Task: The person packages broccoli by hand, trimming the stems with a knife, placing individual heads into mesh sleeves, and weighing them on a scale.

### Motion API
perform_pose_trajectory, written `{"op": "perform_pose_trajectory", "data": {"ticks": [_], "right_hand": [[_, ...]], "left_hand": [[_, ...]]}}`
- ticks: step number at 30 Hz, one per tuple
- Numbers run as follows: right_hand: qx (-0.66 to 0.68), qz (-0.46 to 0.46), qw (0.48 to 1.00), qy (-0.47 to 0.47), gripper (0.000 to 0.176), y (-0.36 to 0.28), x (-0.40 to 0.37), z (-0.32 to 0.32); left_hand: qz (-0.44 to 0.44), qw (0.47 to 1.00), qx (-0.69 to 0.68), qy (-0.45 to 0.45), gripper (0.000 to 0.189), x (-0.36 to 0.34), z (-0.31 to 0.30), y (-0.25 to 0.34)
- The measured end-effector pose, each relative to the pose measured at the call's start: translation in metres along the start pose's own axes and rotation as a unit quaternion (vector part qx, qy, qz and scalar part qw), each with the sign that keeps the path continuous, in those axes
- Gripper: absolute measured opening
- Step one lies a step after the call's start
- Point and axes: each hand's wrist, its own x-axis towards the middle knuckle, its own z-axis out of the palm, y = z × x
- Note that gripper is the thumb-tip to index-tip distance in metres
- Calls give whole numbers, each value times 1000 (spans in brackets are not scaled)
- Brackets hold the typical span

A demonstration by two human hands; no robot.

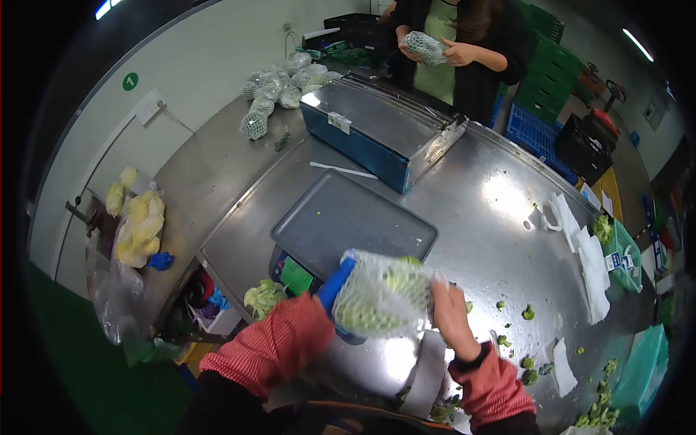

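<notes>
Between my hands is a pale green vegetable head (380,299) in a white foam net, slightly blurred. My left hand (336,284), in a blue glove, is closed on the net's left side. My bare right hand (453,317) grips the net's right edge with curled fingers. The bundle hangs over the near edge of a grey tray (341,206), which holds a few green crumbs. Under the tray's near left corner shows a device with a green display (296,275). A leafy pale green piece (264,297) lies left of my left hand.
A blue-sided wrapping machine (362,148) stands behind the tray. Netted bundles (279,83) are piled at the back left. Broccoli bits (528,312), white sheets (583,254) and a green basket (625,250) lie right. Across the table, another person's hands hold a netted bundle (425,48).
</notes>
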Motion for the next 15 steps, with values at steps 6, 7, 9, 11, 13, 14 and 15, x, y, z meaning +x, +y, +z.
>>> {"op": "perform_pose_trajectory", "data": {"ticks": [6, 7, 9, 11, 13, 14, 15], "right_hand": [[-103, -29, 993, -45, 29, 4, -109, 9], [-137, -21, 988, -68, 28, 4, -119, 9], [-155, -66, 985, -29, 23, -13, -137, 12], [-158, -108, 981, 11, 19, -29, -153, 12], [-114, -109, 987, -15, 24, -45, -164, 6], [-92, -108, 989, -29, 27, -49, -167, 3], [-3, -103, 994, -33, 38, -42, -169, 3]], "left_hand": [[-102, 994, -34, -25, 73, -86, -9, -70], [-119, 992, -44, -28, 74, -93, -16, -81], [-108, 994, -23, 7, 72, -94, -26, -102], [-122, 992, -14, 19, 68, -91, -34, -112], [-129, 991, -4, 24, 66, -98, -28, -115], [-134, 991, 1, 26, 66, -100, -21, -115], [-65, 994, 85, 20, 62, -100, -18, -115]]}}
